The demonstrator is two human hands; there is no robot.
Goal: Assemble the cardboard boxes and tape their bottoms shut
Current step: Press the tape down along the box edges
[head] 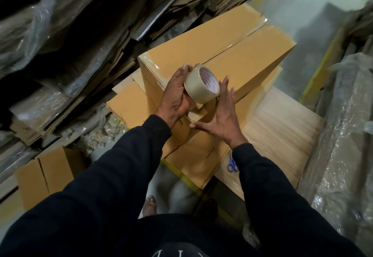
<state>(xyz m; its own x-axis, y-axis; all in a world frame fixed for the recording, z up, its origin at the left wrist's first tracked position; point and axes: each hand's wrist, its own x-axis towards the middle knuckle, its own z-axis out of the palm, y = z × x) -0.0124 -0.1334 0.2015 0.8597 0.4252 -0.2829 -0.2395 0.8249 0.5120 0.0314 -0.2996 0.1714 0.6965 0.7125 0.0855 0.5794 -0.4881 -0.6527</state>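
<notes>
A tall brown cardboard box [222,54] stands on a stack of flat cartons, its upward face closed, with clear tape along the centre seam and across both ends. My left hand [176,97] grips a roll of clear tape [201,85] over the box's near edge. To the right of the roll, my right hand [220,119] is spread with straight fingers, its fingertips at the roll and its palm over the box's near edge.
Flat cartons [278,135] are stacked under and to the right of the box. Blue-handled scissors [232,165] lie on them beside my right sleeve. An assembled box [46,174] stands at lower left. Heaps of flattened cardboard and plastic wrap [60,54] fill the left and right.
</notes>
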